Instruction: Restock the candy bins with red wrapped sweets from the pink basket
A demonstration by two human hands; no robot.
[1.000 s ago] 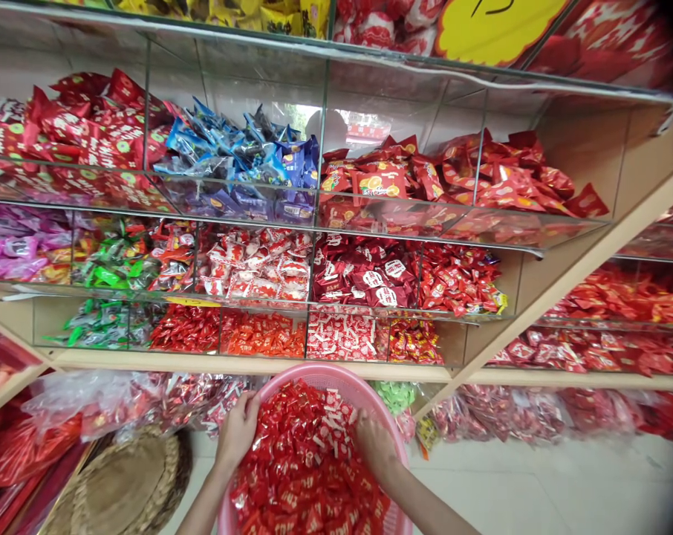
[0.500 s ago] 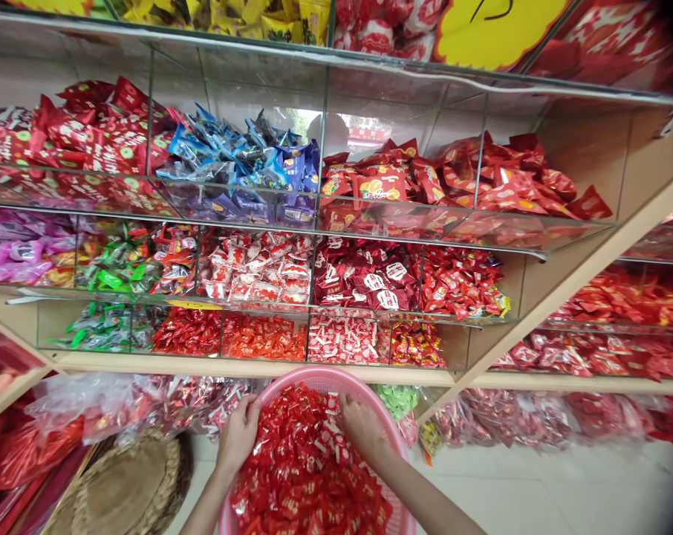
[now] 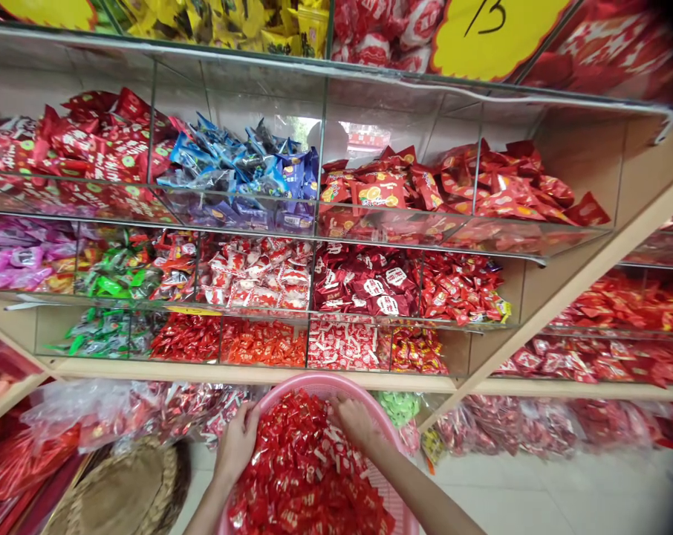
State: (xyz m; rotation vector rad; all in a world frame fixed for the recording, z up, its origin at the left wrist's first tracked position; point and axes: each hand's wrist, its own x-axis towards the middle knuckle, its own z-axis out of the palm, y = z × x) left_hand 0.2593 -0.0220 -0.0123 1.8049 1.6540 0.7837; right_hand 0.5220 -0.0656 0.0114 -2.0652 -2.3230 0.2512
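Below the stocked shelves [image 3: 174,369], a pink basket [image 3: 384,420] lies between the person's forearms, the left hand [image 3: 239,440] with its grip closed at the rim, the right hand [image 3: 354,420] angled inward, fingers curled (any hold cannot be told), partly hiding heaped, glossy red and red-and-white wrapped candies [image 3: 292,453] inside.

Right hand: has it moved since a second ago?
Yes. Against the wooden shelf edge, the right hand has moved leftward in the view and slightly closer to that edge, at the candies in the pink basin.
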